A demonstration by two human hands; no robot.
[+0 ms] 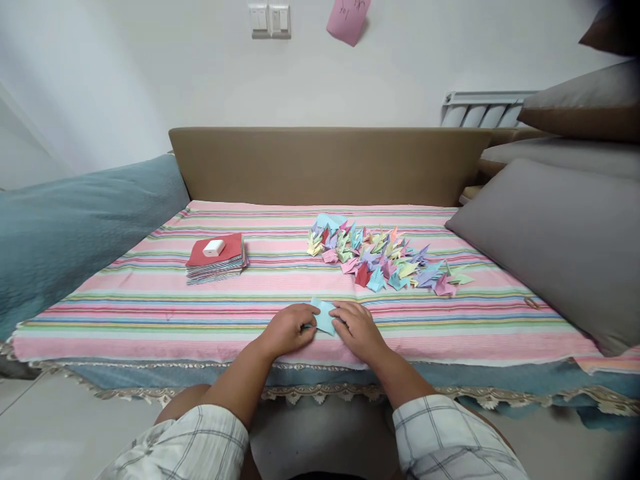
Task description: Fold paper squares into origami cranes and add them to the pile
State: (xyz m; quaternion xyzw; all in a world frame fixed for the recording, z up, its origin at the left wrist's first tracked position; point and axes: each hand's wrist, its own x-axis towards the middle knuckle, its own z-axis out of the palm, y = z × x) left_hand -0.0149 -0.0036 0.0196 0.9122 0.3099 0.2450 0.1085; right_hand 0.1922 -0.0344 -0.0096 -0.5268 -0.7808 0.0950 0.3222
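Note:
A small folded piece of light-blue origami paper [324,316] lies between my hands, low over the striped cloth [150,327]. My left hand [291,328] grips its left edge, fingers curled and thumb beneath. From the other side my right hand [357,329] pinches the right edge between thumb and fingers. Beyond them, to the right, spreads a pile of folded paper cranes [385,260] in many colours. To the left sits a stack of square paper [216,270], red on top, with a small white block [214,248] resting on it.
A grey cushion [545,247] leans in from the right, with more cushions stacked behind it. A teal-covered armrest [90,220] bounds the left side, and a brown backrest [330,163] stands at the back. A small brownish object [531,303] lies near the grey cushion.

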